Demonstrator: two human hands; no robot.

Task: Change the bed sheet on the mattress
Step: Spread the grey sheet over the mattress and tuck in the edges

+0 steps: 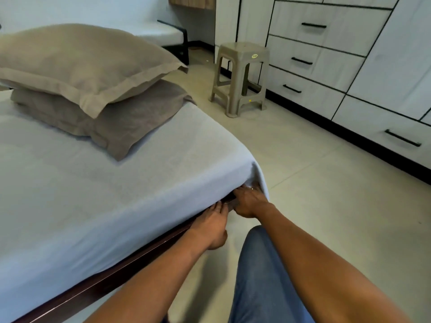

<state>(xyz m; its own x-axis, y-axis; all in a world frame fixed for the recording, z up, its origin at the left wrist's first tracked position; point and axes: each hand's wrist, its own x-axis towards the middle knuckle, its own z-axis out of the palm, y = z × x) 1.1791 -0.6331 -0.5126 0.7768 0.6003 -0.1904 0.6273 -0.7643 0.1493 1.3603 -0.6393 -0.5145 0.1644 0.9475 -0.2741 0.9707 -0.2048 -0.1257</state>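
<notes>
we see both hands at the near corner of the bed, low on its side. the left hand [211, 226] lies flat with fingers pushed under the hanging edge of the sheet [98, 183], against the dark frame [130, 259]. the right hand [250, 202] reaches under the sheet's corner, fingers curled; it seems to grip the cloth, though the fingertips are hidden. the sheet covers the mattress top smoothly. two pillows [88, 73] are stacked at the far end. a stool [241, 75] stands on the floor beside drawers [326, 43].

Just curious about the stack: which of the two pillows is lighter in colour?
The top pillow, a lighter tan with a flanged border; the bottom pillow beneath it is darker grey-brown.
</notes>
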